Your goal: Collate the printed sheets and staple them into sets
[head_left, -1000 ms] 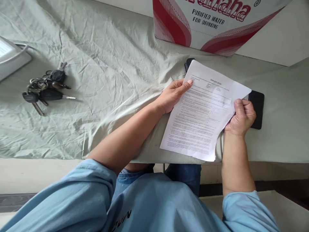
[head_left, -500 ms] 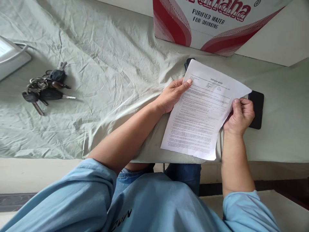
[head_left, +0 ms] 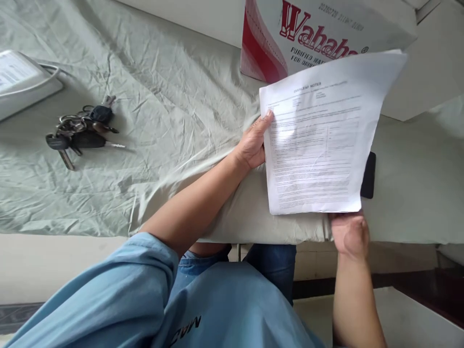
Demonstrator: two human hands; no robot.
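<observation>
Paper, thin and limp: the sheet [head_left: 319, 140] is lifted off the worktop [head_left: 163, 96] in front of the water box [head_left: 290, 34]. My left hand [head_left: 252, 145] pinches its left edge, fingers closed on it. My right hand [head_left: 350, 234] sits under the bottom right corner; whether that grip is closed on the sheet I cannot tell. It weighs almost nothing but flops and creases easily, so I judge opposite edges the best hold. A phone [head_left: 368, 176] lies behind it; keys [head_left: 79, 133] well off left.
</observation>
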